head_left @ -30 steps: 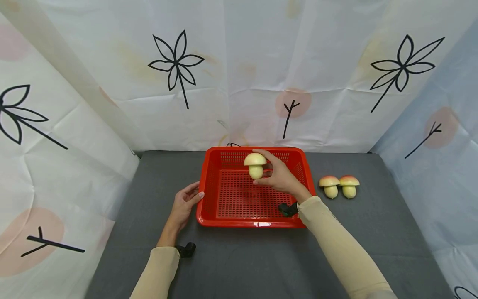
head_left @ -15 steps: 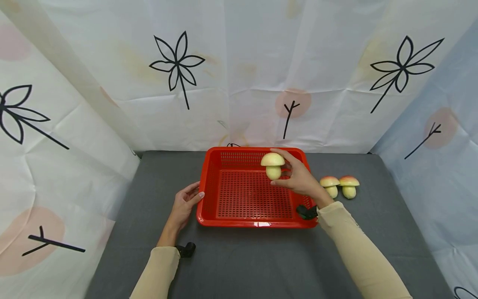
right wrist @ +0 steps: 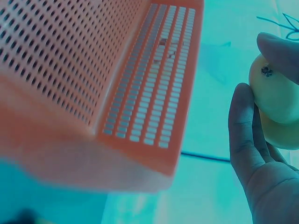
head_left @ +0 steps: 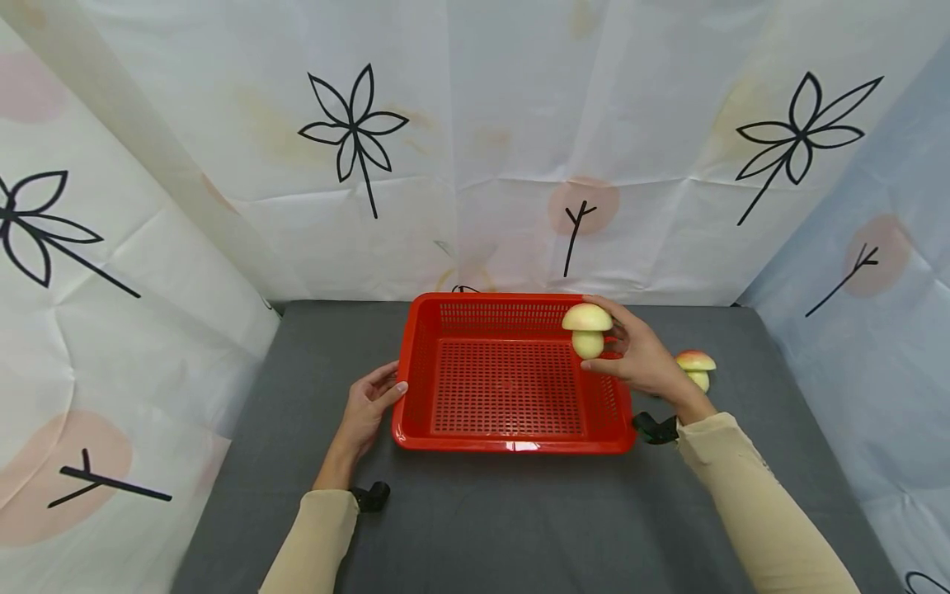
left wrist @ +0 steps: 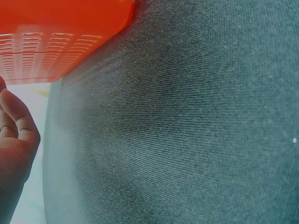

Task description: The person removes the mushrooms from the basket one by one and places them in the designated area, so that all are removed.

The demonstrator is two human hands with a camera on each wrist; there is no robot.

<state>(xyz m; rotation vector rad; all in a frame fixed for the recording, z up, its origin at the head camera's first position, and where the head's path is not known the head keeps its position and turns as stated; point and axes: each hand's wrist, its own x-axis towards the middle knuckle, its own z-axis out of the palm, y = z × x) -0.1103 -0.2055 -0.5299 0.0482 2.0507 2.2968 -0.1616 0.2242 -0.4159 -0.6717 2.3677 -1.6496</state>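
A pale yellow toy mushroom [head_left: 587, 332] is held upright in my right hand [head_left: 647, 356], above the right side of the red plastic basket [head_left: 512, 446]. The right wrist view shows the mushroom [right wrist: 275, 88] between the thumb and fingers, its stem end facing the camera. My left hand [head_left: 367, 410] holds the basket's left rim, thumb over the edge; in the left wrist view that hand [left wrist: 16, 130] shows partly, below the basket wall [left wrist: 56, 42]. A toy mushroom [head_left: 696, 363] with a reddish cap stands right of the basket, partly behind my right hand.
The basket sits on a table with a grey cloth [head_left: 490, 520]. White fabric [head_left: 505, 148] with printed flowers and twigs hangs behind and at both sides. A thin dark cord [head_left: 465, 288] shows behind the basket's back rim.
My right hand has moved right with the pale mushroom, from over the basket's middle to its right side, and now covers one of the two reddish mushrooms. My left hand has stayed put.
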